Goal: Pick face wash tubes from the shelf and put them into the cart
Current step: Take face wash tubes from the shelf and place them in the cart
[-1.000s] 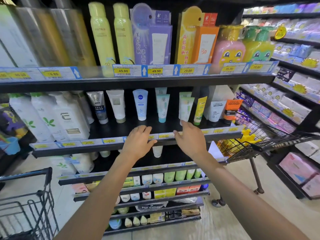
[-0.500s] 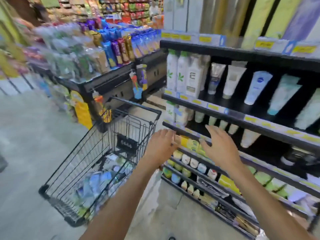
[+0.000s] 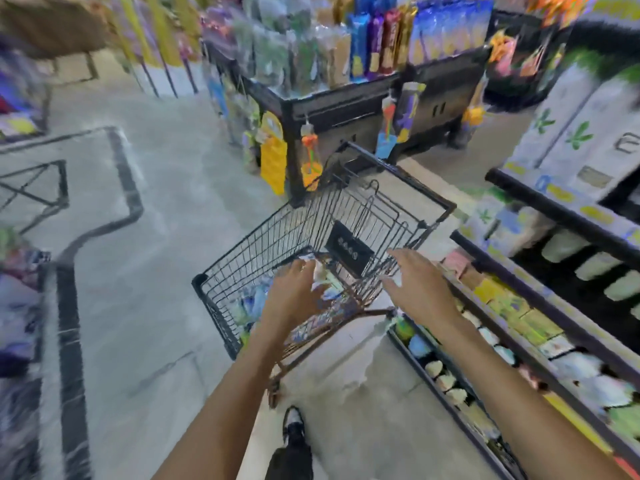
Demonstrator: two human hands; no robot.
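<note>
A black wire cart (image 3: 242, 258) stands on the floor in the middle of the head view, with blurred blue and white packs in its basket. My left hand (image 3: 294, 299) hovers over the near end of the basket, fingers spread, holding nothing. My right hand (image 3: 415, 282) reaches out beside the cart's right rim, fingers straight and empty. The shelf (image 3: 554, 209) runs along the right edge; white tubes (image 3: 599, 265) stand blurred in its dark bay. The whole picture is smeared by motion.
A black display stand (image 3: 332, 109) with hanging packets sits just beyond the cart. White bottles (image 3: 571, 133) fill the upper right shelf. Low trays of small goods (image 3: 450, 375) line the shelf base. Grey floor with black lines spreads left. My shoe (image 3: 294, 424) shows below.
The view has swung left from the shelf to the cart. Both hands left the shelf edge and now hang over the cart, still empty.
</note>
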